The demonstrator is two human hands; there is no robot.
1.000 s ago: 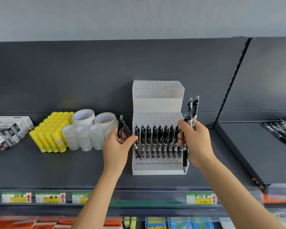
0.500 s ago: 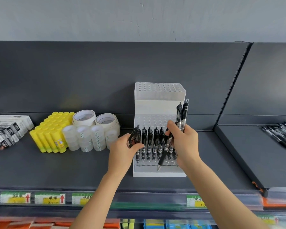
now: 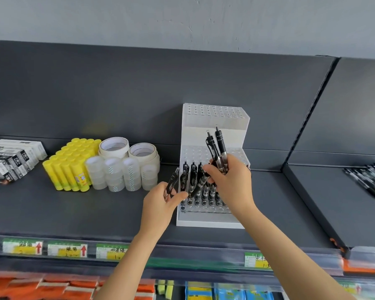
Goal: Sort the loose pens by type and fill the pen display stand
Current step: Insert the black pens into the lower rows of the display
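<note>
Our left hand [image 3: 160,202] pinches a near-upright black click pen [image 3: 172,184] just left of the white tiered plastic stand [image 3: 214,221], while our right hand [image 3: 232,182] grips a black-pen bundle [image 3: 218,146] over its lower rows.

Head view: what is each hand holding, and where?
Left hand pinches a black clip pen by its lower barrel. Right hand grips a bunch of black click pens mid-barrel.

Two pens [image 3: 218,148] stick up above the fingers [image 3: 214,173] of the right hand [image 3: 232,182], and one more pen [image 3: 198,184] points down below them. Left of them sit two big tape rolls [image 3: 114,147].
</note>
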